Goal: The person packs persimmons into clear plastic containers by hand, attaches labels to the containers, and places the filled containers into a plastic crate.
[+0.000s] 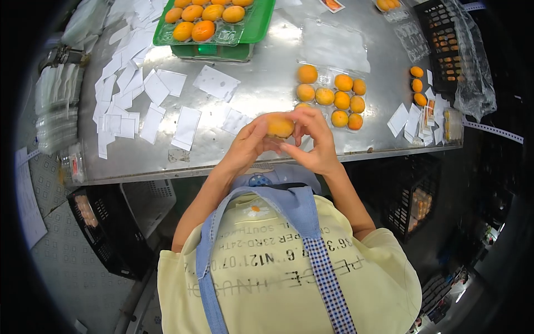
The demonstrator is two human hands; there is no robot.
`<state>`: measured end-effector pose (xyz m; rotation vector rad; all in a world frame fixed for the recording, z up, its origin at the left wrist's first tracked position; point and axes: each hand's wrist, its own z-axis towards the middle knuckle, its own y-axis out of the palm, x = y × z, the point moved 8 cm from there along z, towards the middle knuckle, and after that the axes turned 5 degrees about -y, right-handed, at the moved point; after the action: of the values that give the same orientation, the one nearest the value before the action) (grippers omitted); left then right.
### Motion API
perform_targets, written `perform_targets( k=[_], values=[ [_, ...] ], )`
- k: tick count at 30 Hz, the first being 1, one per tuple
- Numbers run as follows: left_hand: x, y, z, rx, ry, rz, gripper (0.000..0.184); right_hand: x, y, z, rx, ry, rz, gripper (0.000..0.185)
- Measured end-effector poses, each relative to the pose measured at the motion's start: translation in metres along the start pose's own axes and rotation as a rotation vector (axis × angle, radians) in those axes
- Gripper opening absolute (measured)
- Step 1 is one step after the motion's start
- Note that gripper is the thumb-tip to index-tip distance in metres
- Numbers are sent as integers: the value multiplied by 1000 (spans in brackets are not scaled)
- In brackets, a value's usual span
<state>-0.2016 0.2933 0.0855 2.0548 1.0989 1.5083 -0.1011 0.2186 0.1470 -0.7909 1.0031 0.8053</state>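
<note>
Above the table's near edge, my left hand (247,140) holds a round orange-yellow fruit (280,127), apricot-like, with the fingers curled beneath it. My right hand (318,139) grips the same fruit from the other side, its index fingertip on the upper right and the thumb low near the underside. Just beyond my right hand lies a clear plastic clamshell (329,79) with several similar fruits in its cups. Its transparent lid (336,47) lies open toward the back. My right hand hides part of the clamshell's near left corner.
A green scale (260,22) at the back left bears another filled clear tray (225,36). White paper slips (157,87) lie scattered on the metal table (267,72). Three loose fruits (417,86) sit at right, near a black crate (439,42). Stacked clear packs (58,106) stand far left.
</note>
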Motion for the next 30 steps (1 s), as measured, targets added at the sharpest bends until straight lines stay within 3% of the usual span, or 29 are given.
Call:
perform_targets(
  k=[1, 4, 7, 13, 16, 19, 25, 30],
  values=[
    [4, 1, -4, 1, 30, -5, 43, -3, -2, 4, 58, 67, 88, 57],
    [7, 1, -13, 70, 112, 61, 43, -1, 9, 10, -3, 87, -39, 54],
    [11, -4, -17, 93, 159, 115, 44, -8, 22, 17, -69, 6, -176, 48],
    [20, 0, -22, 13, 187, 101, 50, -5, 22, 18, -128, 16, 50, 32],
    [25, 7, -24, -16, 163, 116, 58, 4, 13, 16, -91, -13, 128, 28],
    [34, 10, -25, 21, 234, 125, 66, 22, 4, 9, 82, 153, 316, 25],
    [32, 1, -25, 105, 304, 232, 67, 31, 4, 1, 109, 223, 245, 21],
    [35, -2, -27, 171, 377, 389, 64, 49, -2, -9, 139, 149, 152, 18]
  ],
)
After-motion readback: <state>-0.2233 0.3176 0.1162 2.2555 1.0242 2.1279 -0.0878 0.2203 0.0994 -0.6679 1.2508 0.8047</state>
